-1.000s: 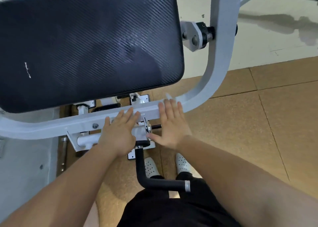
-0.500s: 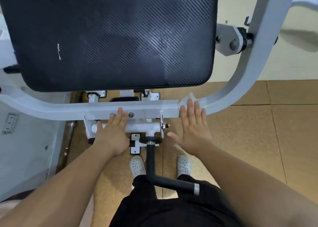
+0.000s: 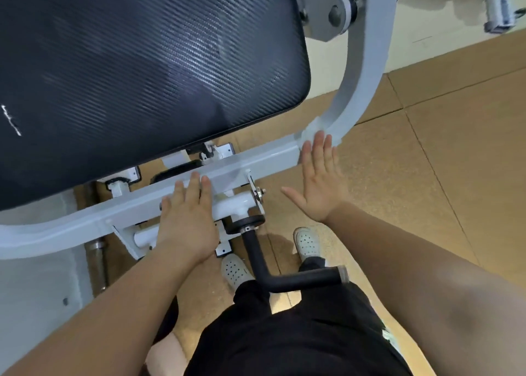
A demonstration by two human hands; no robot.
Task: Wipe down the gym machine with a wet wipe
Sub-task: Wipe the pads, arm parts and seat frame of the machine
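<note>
Closest in, black shorts (image 3: 284,333) and white shoes (image 3: 306,241) stand on the tan floor (image 3: 441,190). The machine's bent black handle (image 3: 307,281) pokes out just in front of the thighs.

Above that, the left hand (image 3: 185,222) lies flat with straight fingers on the near edge of the grey crossbar (image 3: 256,162), holding nothing. It looks like a brace.

A little further out, the right hand (image 3: 318,182) is also flat, with its fingers together and the thumb spread wide. Only its fingertips reach the frame. There they pin the wet wipe (image 3: 318,126) against the corner where the crossbar bends into the curved upright (image 3: 361,85).

Beyond lie the black textured pad (image 3: 142,62) and, at the far top, the pivot bracket (image 3: 327,8).

The main risk is the wipe. With nothing curled around it, it could bunch up or slide out on the bend and drop to the floor. Fingertip pressure alone may also skip the upright's side faces. If the frame swings on its pivot, the brace could slip toward the bolted bracket beside it.
</note>
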